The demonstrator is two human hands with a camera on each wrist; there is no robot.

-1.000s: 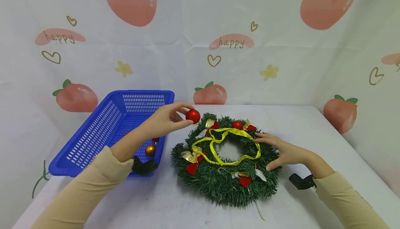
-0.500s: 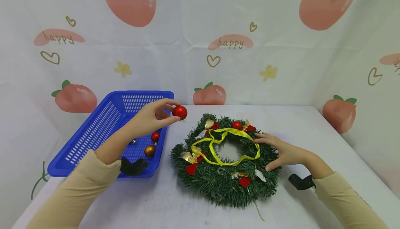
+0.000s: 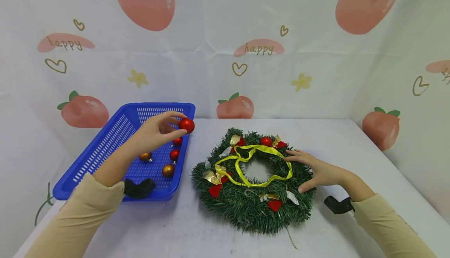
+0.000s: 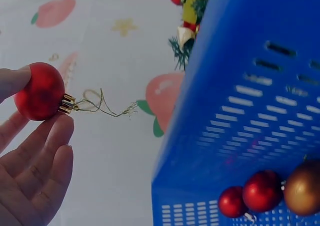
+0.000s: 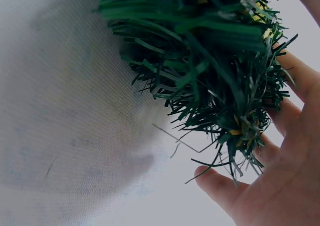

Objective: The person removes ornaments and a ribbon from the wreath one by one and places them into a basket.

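Thumb and fingertips of my left hand (image 3: 152, 133) pinch a shiny red Christmas bauble (image 3: 186, 125), held above the right rim of the blue plastic basket (image 3: 88, 148). In the left wrist view, a gold cap and a thin gold cord (image 4: 107, 108) trail from the bauble. A green tinsel wreath (image 3: 246, 207) lies on the table, with red and gold bows, one red bauble (image 3: 266, 141) and a loose yellow ribbon (image 3: 260, 184) across it. Along the wreath's right edge, my right hand (image 3: 321, 170) rests with fingers spread and extended, thumb toward the front.
Inside the basket lie red baubles (image 3: 174, 154) and gold baubles (image 3: 168, 170), mostly along its right side. A thin cord (image 3: 291, 238) sticks out from the wreath's front onto the white table (image 3: 197, 230). Behind hangs a fruit-patterned cloth (image 3: 211, 19).
My left hand has carried the red bauble leftward, from beside the wreath to over the basket's right rim. More baubles in the basket now show. The right hand and wreath have stayed put.
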